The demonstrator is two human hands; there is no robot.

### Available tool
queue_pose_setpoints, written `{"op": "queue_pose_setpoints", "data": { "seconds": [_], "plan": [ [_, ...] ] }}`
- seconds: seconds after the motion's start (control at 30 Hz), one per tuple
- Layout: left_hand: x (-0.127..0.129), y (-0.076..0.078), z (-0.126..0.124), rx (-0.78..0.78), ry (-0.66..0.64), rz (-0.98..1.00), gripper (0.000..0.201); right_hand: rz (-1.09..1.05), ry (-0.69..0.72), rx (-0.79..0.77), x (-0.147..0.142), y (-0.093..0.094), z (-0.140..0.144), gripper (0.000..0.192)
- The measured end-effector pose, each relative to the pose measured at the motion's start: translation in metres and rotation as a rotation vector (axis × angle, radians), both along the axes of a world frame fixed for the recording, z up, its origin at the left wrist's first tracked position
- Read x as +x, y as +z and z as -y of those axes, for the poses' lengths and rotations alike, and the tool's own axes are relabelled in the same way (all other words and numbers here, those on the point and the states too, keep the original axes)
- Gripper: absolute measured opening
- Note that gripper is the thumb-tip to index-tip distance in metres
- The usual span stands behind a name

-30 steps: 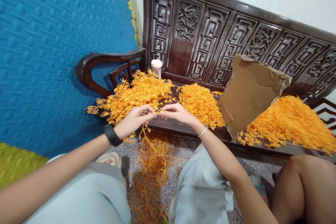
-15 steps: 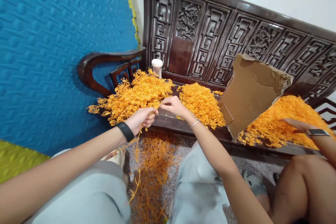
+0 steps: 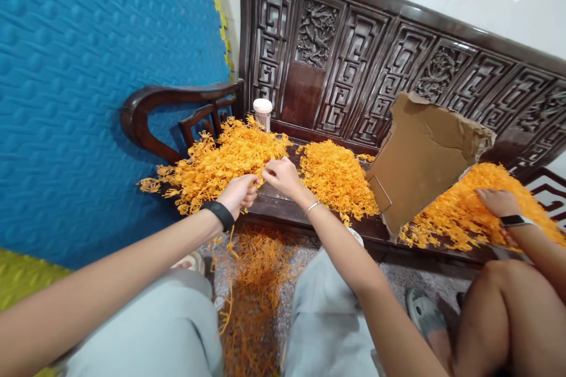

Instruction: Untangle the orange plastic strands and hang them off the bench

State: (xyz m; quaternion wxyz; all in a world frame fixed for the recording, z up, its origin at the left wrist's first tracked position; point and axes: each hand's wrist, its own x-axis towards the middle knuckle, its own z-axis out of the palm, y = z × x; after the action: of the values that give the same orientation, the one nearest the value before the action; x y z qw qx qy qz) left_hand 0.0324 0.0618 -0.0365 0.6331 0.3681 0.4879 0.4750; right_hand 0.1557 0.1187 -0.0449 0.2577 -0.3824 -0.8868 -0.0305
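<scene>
My left hand [image 3: 241, 193], with a black band on the wrist, is closed in a fist on a thin orange plastic strand [image 3: 230, 241] that dangles below it toward the floor. Fingertip to fingertip with it, my right hand [image 3: 283, 177] is pinched at the strand's upper end; the bit between the fingers is tiny and mostly hidden. Just behind both hands lies a heap of branching orange plastic pieces [image 3: 221, 156] on the dark wooden bench [image 3: 283, 206]. A second heap of smaller orange pieces [image 3: 333, 174] sits right of my right hand.
A cardboard sheet [image 3: 428, 159] stands tilted on the bench. Beyond it, a co-worker's hand [image 3: 497, 203] rests on a third orange heap [image 3: 495, 179]. A white-lidded cup [image 3: 263, 112] is at the back. Orange strands [image 3: 254, 294] cover the floor between my legs.
Both my hands have shifted slightly left and up, still close together. The co-worker's hand has moved left and down onto the orange heap.
</scene>
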Motion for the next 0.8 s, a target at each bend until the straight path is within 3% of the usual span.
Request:
{"op": "queue_pose_setpoints", "data": {
  "seconds": [0.33,0.8],
  "plan": [
    [0.006,0.001,-0.007,0.032,0.093,0.074,0.021,0.002,-0.09,0.069,-0.008,-0.006,-0.007,0.027],
    [0.015,0.008,-0.007,0.051,0.162,0.127,0.017,-0.119,-0.099,-0.001,-0.003,-0.007,-0.013,0.027]
  ]
}}
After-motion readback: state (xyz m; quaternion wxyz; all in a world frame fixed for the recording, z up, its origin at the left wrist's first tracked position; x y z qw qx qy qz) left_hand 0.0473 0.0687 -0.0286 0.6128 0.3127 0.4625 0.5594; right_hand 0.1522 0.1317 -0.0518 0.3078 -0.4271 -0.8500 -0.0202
